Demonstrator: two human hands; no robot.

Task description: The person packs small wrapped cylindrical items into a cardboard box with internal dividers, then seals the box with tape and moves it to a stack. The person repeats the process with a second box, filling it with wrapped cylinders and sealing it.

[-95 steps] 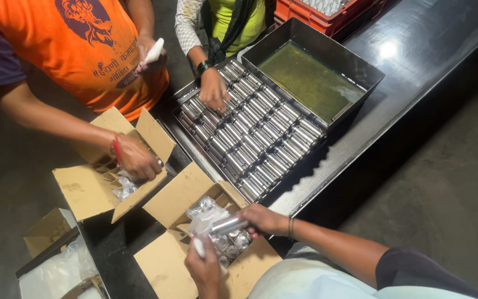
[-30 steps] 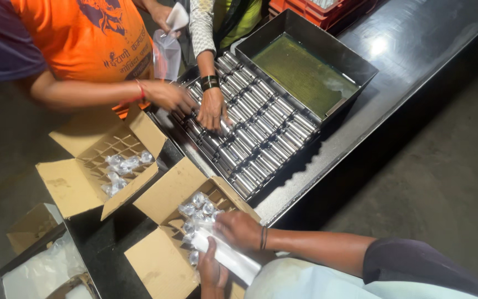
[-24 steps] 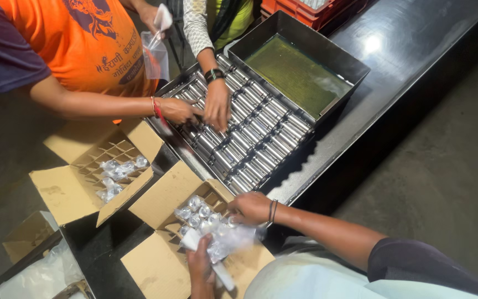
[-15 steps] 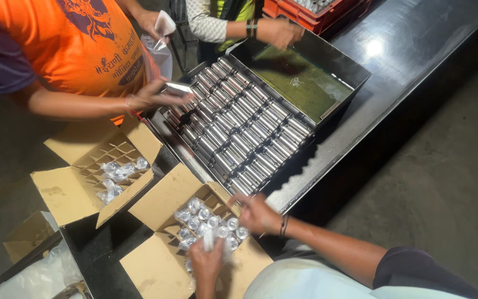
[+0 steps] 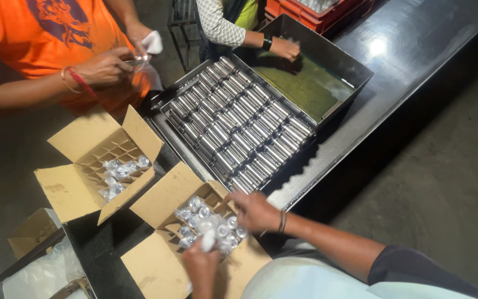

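Gripping a wrapped cylinder [image 5: 208, 241] upright over the near carton [image 5: 161, 266], our left hand [image 5: 200, 267] closes around it. Our right hand [image 5: 255, 211] rests half-curled on that carton's far edge, holding nothing.

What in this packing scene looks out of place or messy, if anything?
Nothing stands out. The metal cylinders lie in neat rows in their tray, and the bagged pieces stand in the near box's dividers. The left hand holds one wrapped piece over the box; the right hand rests at its edge.
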